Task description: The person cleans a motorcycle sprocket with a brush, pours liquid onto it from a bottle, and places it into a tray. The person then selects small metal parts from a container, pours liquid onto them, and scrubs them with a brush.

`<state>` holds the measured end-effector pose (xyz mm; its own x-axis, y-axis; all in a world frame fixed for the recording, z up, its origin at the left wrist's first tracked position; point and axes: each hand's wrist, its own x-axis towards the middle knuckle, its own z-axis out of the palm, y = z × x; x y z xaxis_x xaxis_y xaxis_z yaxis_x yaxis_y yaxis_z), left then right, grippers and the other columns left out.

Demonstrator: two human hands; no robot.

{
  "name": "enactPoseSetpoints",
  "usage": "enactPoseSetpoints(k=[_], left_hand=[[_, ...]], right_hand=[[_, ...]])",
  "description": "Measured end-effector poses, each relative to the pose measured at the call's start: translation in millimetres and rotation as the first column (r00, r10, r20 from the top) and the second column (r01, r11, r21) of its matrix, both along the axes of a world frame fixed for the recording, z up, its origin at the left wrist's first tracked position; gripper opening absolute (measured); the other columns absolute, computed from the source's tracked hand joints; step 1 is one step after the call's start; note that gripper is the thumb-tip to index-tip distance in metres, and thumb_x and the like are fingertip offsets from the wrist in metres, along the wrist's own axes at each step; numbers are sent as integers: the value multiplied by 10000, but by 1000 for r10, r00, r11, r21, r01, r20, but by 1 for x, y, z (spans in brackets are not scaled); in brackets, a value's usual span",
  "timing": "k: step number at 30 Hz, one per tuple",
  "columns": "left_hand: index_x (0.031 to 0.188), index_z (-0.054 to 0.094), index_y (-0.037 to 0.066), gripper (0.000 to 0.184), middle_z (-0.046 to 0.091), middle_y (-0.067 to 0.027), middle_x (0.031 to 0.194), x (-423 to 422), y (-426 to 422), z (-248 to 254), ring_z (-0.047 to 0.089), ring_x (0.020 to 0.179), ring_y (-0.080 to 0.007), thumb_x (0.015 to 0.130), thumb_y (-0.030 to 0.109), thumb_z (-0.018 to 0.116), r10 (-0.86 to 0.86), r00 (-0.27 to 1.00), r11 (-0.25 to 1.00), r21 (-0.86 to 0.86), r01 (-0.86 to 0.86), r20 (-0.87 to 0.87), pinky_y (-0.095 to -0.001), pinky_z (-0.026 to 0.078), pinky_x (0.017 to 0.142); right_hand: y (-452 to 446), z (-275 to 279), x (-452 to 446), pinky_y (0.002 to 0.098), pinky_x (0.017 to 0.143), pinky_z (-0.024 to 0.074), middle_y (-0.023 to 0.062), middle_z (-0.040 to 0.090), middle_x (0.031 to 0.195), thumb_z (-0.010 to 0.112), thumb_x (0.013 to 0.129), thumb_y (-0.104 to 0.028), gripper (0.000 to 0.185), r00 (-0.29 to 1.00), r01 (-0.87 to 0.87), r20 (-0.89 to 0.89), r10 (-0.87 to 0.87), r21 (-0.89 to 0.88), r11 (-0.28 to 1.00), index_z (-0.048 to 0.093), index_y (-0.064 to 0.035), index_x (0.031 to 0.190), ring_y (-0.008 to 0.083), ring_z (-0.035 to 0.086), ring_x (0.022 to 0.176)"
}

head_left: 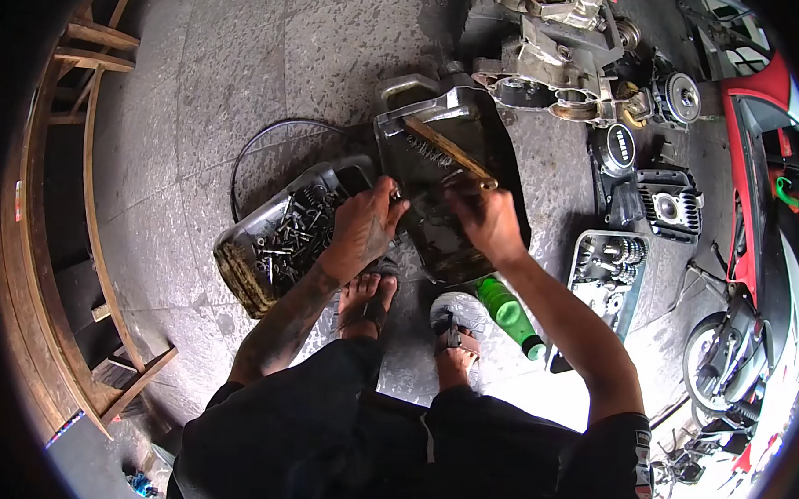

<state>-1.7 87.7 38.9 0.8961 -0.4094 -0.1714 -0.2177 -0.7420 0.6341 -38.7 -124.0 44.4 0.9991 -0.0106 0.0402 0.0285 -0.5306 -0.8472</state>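
Note:
My left hand (362,226) is closed in a pinch at the inner edge of a cut-open plastic container (245,275) full of bolts and small metal parts (293,233). A small dark piece shows at its fingertips, too small to name. Over a second cut-open jerrycan (514,157) with dark liquid in it is my right hand (493,225), its fingers smeared by motion. A wooden-handled wire brush (447,152) slants across this jerrycan, bristles facing down and left. Its handle end meets the right hand in the picture; whether the hand grips it I cannot tell.
A green bottle (507,313) lies beside my foot. To the right are a metal tray of gears (612,257), a YAMAHA cover (618,150), a finned cylinder part (669,204) and engine casings (546,74). A red motorcycle (761,91) stands far right, a wooden bench (38,263) left.

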Motion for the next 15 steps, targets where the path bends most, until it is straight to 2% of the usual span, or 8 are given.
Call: enactPoseSetpoints(k=[1, 3, 4, 9, 10, 11, 13, 15], left_hand=[[985, 553, 61, 246, 637, -187, 789, 0, 0, 3, 634, 758, -385, 901, 290, 591, -3, 1000, 1000, 2, 3, -2, -467, 481, 620], [993, 564, 82, 243, 648, -170, 798, 7, -4, 12, 644, 755, -362, 879, 291, 616, -56, 997, 982, 179, 67, -61, -450, 493, 619], [993, 564, 82, 243, 648, -170, 798, 8, -5, 16, 644, 755, -362, 879, 291, 616, -57, 997, 982, 178, 66, -58, -450, 493, 619], [911, 634, 91, 195, 661, -140, 908, 16, -23, 27, 651, 757, -355, 865, 281, 627, -168, 954, 981, 132, 138, 249, -428, 504, 607], [916, 668, 109, 161, 651, -96, 981, 14, -30, 15, 638, 879, -309, 865, 250, 611, -206, 891, 978, 128, 168, 405, -436, 503, 719], [916, 668, 109, 161, 651, -96, 981, 12, -35, 4, 638, 879, -309, 865, 250, 611, -207, 890, 977, 126, 170, 407, -436, 503, 719], [950, 683, 122, 162, 636, -58, 978, 9, -53, -4, 586, 994, -264, 841, 213, 605, -497, 784, 867, 247, 432, 372, -451, 463, 858], [1003, 675, 132, 206, 607, -46, 1037, 7, -68, -22, 535, 1061, -252, 820, 182, 594, -539, 797, 837, 278, 471, 273, -470, 418, 918]], right_hand=[[-6, 7, 3, 416, 665, 527, 178, 672, 877, 642, 829, -105, 174, 1000, 7, -12, -9, -184, 983, 648, -35, 988, 374, 653, 793], [-19, -1, 6, 432, 681, 528, 183, 664, 895, 641, 825, -105, 208, 1000, 28, 0, -29, -194, 981, 635, -32, 1020, 393, 635, 809], [-21, -1, 5, 432, 681, 528, 183, 664, 895, 641, 825, -105, 208, 1000, 29, 3, -29, -195, 980, 635, -32, 1020, 393, 635, 809], [-31, 2, -11, 443, 699, 520, 204, 643, 916, 644, 806, -106, 237, 997, 66, -24, -77, -307, 950, 617, -15, 1023, 397, 622, 860], [-31, 2, -14, 443, 699, 520, 204, 643, 916, 644, 806, -106, 237, 996, 69, -25, -80, -308, 949, 617, -15, 1023, 397, 622, 860], [-29, 2, -18, 444, 691, 517, 207, 645, 896, 645, 802, -108, 229, 997, 62, -29, -75, -320, 945, 620, -16, 1011, 398, 624, 847], [-32, -2, -20, 446, 683, 513, 210, 647, 876, 646, 799, -110, 222, 997, 60, -30, -74, -333, 941, 622, -18, 999, 400, 626, 833], [-39, -8, -24, 443, 663, 519, 206, 655, 830, 645, 810, -126, 182, 996, -43, -91, 25, -207, 977, 635, -29, 964, 401, 636, 789]])
